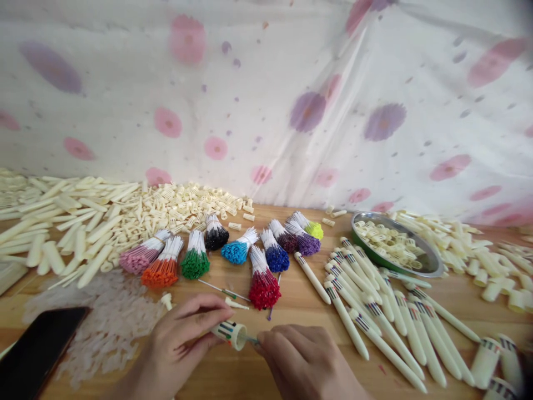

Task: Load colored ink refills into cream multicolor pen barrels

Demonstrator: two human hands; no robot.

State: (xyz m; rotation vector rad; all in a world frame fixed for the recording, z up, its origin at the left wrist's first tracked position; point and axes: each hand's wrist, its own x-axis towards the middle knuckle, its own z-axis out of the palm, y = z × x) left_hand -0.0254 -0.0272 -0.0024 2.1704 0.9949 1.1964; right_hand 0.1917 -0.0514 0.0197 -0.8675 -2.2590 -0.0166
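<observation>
Between the thumb and fingers of my left hand (183, 339) is a short cream slotted pen barrel (233, 334), its open end facing right and coloured slivers showing in its slots. My right hand (303, 358) is closed on a thin bluish piece (251, 339) that reaches into the barrel's open end; most of it is hidden by the fingers. Just beyond my hands lie a small cream pen tip (236, 304) and a thin refill with a green end (222, 290). A bundle of red refills (265, 283) stands close above my right hand.
Bundles of coloured refills, such as orange (161, 269) and green (195, 261), form an arc. Cream tubes (83, 222) heap at left, near clear plastic pieces (104, 328) and a phone (45, 344). Multicolour pens (387, 328) and a metal bowl (435, 266) of slotted parts occupy the right.
</observation>
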